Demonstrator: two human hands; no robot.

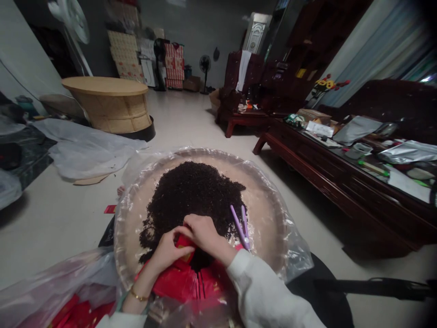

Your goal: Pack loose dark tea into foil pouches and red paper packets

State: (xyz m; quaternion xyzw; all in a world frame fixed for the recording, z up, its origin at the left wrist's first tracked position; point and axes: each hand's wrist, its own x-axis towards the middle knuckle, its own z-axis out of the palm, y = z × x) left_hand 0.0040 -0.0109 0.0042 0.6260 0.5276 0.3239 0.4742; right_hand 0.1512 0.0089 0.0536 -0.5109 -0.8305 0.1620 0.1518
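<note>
My left hand (166,251) is closed round a small red packet (186,243), thumb in front. At the packet's top, my right hand (203,230) has its fingers bent together; whatever is between them is hidden. Both hands are over the near edge of a dark heap of loose tea leaves (194,189) on a wide round tray (269,196) lined with clear plastic. To the right of my right hand lies a purple hair-straightener-like clamp (243,230), its arms apart. More red packets (177,282) lie below my hands at the tray's near side.
A plastic bag of red packets (85,310) is at the lower left. A dark wooden table (307,159) with clutter runs along the right. A round wicker table (109,102) and plastic sheeting (92,150) are at the left. A black bar (372,288) juts in at the lower right.
</note>
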